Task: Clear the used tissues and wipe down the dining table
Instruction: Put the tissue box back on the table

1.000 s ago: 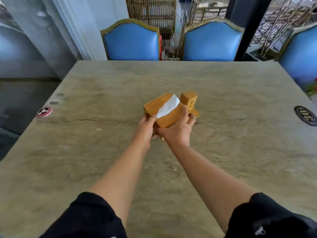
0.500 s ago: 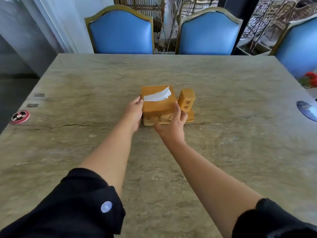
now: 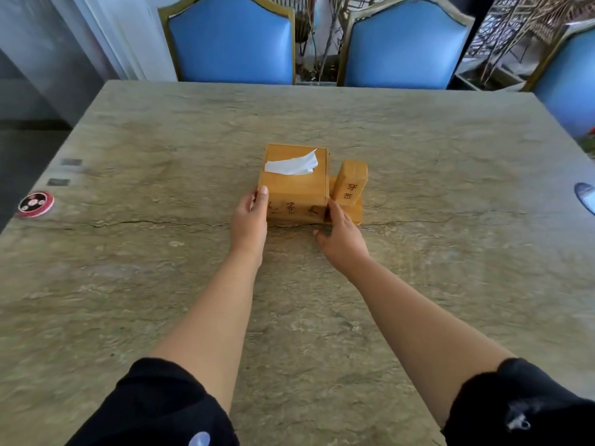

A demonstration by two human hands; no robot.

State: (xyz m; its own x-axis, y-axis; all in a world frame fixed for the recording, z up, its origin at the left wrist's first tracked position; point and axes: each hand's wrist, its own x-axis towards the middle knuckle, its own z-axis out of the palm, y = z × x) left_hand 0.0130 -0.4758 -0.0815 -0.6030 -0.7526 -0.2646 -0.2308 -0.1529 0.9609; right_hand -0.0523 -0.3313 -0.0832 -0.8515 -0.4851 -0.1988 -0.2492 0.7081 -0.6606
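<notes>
At the table's left edge lies a round red-and-black disc, with two small grey squares just beyond it. Near the middle stands a wooden tissue box with a white tissue poking from its top. The left hand rests with straight fingers against the box's left side; the right hand touches its right front corner, fingers relaxed. Just right of the box stands a small upright wooden holder marked with characters. Blue chairs line the far edge.
</notes>
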